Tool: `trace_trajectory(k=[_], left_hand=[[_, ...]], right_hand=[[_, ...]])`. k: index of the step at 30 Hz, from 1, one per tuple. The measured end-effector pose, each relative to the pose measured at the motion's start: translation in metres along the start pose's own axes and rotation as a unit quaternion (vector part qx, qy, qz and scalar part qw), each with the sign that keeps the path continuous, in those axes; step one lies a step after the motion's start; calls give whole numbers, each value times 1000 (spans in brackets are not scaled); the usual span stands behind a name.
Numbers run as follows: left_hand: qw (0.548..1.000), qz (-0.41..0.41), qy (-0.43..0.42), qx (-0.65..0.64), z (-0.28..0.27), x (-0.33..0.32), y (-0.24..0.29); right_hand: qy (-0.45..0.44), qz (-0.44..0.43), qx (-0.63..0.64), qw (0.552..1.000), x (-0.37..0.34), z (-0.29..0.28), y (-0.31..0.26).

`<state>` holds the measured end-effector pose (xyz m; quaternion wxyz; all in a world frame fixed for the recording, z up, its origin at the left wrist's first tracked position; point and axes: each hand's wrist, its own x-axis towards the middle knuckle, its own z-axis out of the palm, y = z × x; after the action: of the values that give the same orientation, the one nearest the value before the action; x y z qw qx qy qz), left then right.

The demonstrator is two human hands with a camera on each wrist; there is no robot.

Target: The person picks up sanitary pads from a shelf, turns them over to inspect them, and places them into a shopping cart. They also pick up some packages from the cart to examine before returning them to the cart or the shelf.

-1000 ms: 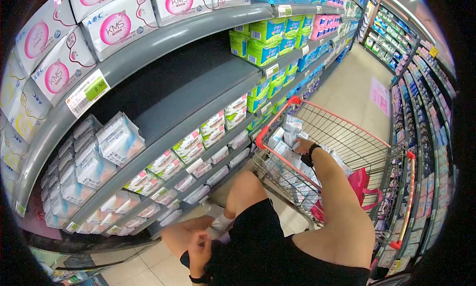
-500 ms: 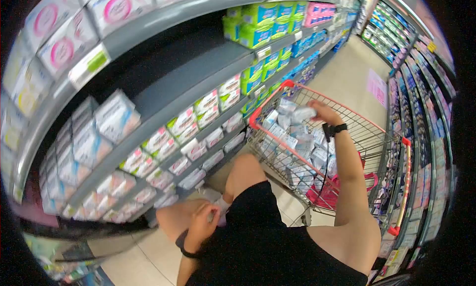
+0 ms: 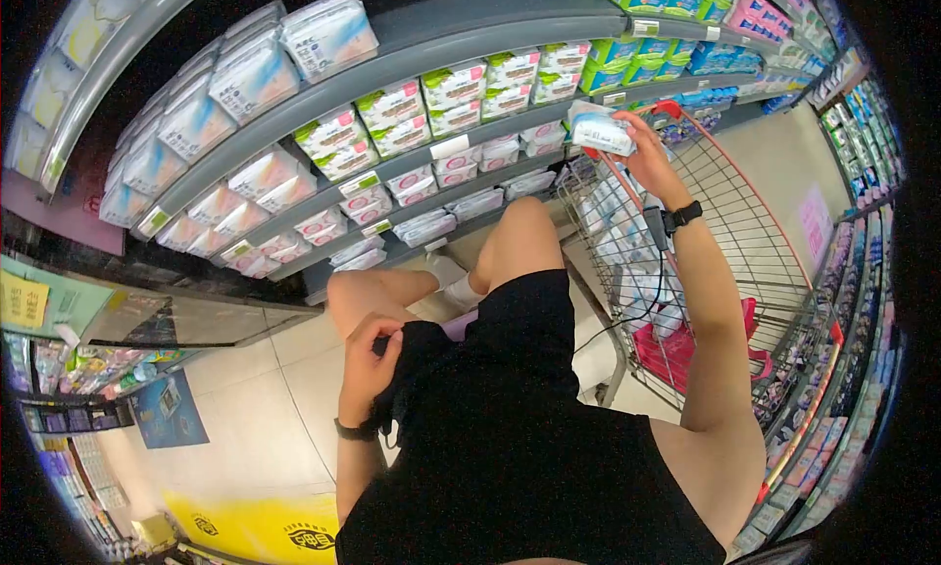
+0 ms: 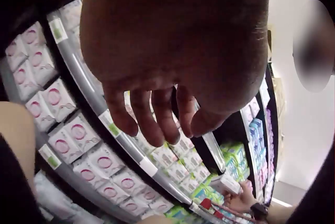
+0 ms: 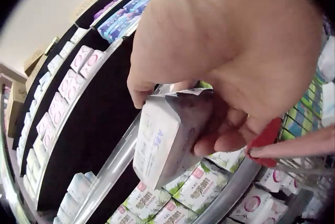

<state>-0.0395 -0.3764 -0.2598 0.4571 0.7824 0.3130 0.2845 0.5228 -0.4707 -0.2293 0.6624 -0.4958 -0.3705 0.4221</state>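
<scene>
My right hand (image 3: 649, 163) grips a white-and-blue pack of sanitary pads (image 3: 600, 131) above the near left corner of the shopping cart (image 3: 760, 217). In the right wrist view the pack (image 5: 162, 143) shows ABC lettering, with thumb and fingers on either side of it. More white-and-blue packs (image 3: 613, 227) are heaped inside the cart. By my lap, my left hand (image 3: 369, 371) hangs with loosely curled fingers, and the left wrist view shows nothing in it. Similar packs (image 3: 257, 80) stand stacked on the shelf to the left.
Shelves hold green-and-white packs (image 3: 392, 114) in the middle and bright green packs (image 3: 642, 60) farther right. A pink bag (image 3: 667, 354) lies in the cart's near end. A cable runs from my right wrist. Opposite shelves (image 3: 833, 369) line the aisle's right side.
My right hand has lifted a pack out of the heap in the cart and brought it up towards the shelf. The view has turned left, while the left hand stays by the lap.
</scene>
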Motion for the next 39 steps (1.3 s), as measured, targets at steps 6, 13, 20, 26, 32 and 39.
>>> trace_trajectory(k=[6,13,20,26,32,39], left_hand=[[996,-52,63,-22,6,-35,-21],[1000,2,-24,17,34,-7,18],[996,31,-74,25,40,6,21],[982,-22,-94,-161,47,10,6],[953,-12,-26,-302,38,5,5],[973,7,85,-216,24,14,12]], right_hand=[[78,13,90,993,-2,-21,17],[68,18,134,988,-6,7,14],[-217,73,71,971,-31,63,-21],[-398,-39,-302,865,-53,183,-18],[-359,-188,-284,869,-87,275,23],[-313,66,17,947,-71,288,72]])
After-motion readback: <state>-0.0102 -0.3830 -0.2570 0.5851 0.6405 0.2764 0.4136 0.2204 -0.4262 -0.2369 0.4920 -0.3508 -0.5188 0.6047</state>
